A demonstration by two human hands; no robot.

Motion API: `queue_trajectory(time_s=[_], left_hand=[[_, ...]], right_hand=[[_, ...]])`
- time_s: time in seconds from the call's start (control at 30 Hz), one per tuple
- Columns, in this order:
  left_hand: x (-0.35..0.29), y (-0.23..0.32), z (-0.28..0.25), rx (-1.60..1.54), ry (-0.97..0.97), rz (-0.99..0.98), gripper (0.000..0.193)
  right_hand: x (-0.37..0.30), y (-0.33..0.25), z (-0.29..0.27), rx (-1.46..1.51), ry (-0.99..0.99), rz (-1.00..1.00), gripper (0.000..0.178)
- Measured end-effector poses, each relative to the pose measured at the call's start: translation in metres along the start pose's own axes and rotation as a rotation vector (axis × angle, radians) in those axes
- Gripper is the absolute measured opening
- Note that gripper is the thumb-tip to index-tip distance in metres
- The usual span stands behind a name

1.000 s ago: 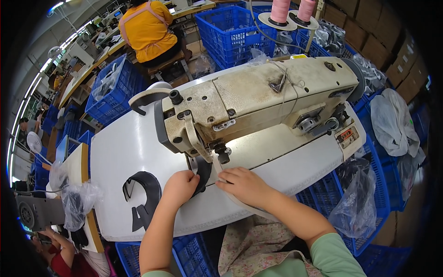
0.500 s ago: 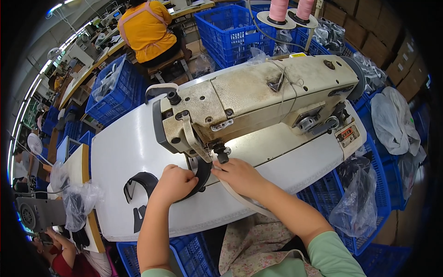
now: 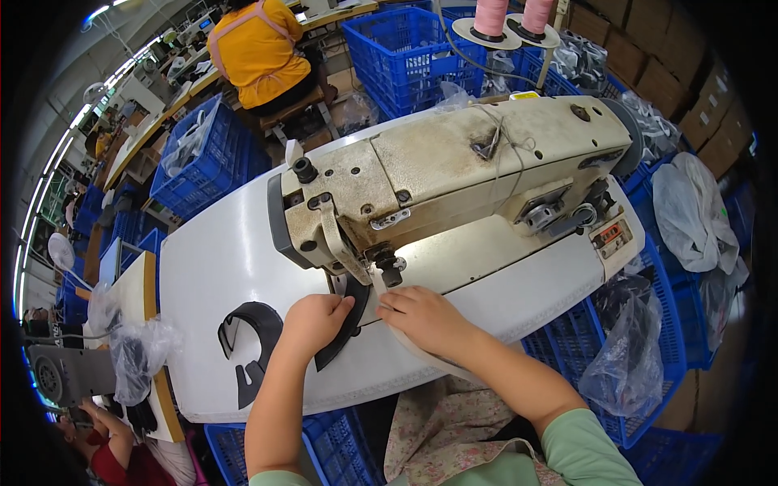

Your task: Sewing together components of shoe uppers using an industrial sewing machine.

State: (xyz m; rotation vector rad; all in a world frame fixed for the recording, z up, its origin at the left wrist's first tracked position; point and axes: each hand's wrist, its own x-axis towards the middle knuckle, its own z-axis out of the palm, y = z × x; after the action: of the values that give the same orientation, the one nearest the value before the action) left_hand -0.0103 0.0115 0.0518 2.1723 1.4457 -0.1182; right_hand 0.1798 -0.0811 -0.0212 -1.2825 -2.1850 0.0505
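Observation:
My left hand (image 3: 320, 326) is closed, its thumb pressed on a black curved flat piece (image 3: 350, 324) that lies under the sewing machine's needle area. The needle itself is hidden by the machine head. Just right of it, my right hand (image 3: 425, 322) pinches a narrow beige strip (image 3: 417, 348), which runs up to the machine head and trails down under my forearm toward my lap. The cream sewing machine (image 3: 462, 174) stands over both hands. Another black curved piece (image 3: 263, 328), with slots cut in it, rests on the white tabletop (image 3: 219, 275) left of my left hand.
Pink thread spools (image 3: 489, 18) stand behind the machine. Blue crates (image 3: 405, 61) surround the table, some with plastic bags (image 3: 622, 364). A person in yellow (image 3: 255, 53) sits ahead; another in red (image 3: 121, 462) is at the lower left by a grey machine (image 3: 73, 377).
The black piece has swung so its lower end shows below my left hand, which moved slightly right. The strip now rises visibly by the machine head. A light loop behind the head shows less.

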Motion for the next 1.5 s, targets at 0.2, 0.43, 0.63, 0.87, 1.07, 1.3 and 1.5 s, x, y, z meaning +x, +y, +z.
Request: queue_trajectory(time_s=[0.2,0.43,0.63,0.87,1.07,1.3,1.5], left_hand=[[0.003,-0.014,-0.002,-0.026,-0.069,0.165,0.033],[0.016,-0.017,0.009,-0.016,-0.012,0.157,0.034],[0.021,-0.013,0.02,-0.005,0.079,0.14,0.036],[0.009,0.008,0.007,0.076,0.016,0.121,0.036],[0.015,-0.007,0.009,0.029,0.002,0.19,0.033],[0.022,-0.002,0.017,0.038,0.049,0.18,0.032],[0.021,0.0,0.016,0.092,0.073,0.194,0.026]], right_hand=[[0.011,0.003,0.0,0.012,-0.018,0.041,0.024],[0.004,0.0,0.0,-0.014,-0.021,0.025,0.026],[-0.009,-0.009,-0.005,0.007,-0.001,-0.003,0.026],[-0.005,0.0,-0.001,0.016,0.012,0.036,0.025],[-0.002,-0.003,-0.001,0.029,-0.008,0.032,0.026],[-0.016,-0.012,-0.004,0.023,-0.011,0.041,0.028],[-0.014,-0.01,-0.005,0.066,0.004,0.084,0.028]])
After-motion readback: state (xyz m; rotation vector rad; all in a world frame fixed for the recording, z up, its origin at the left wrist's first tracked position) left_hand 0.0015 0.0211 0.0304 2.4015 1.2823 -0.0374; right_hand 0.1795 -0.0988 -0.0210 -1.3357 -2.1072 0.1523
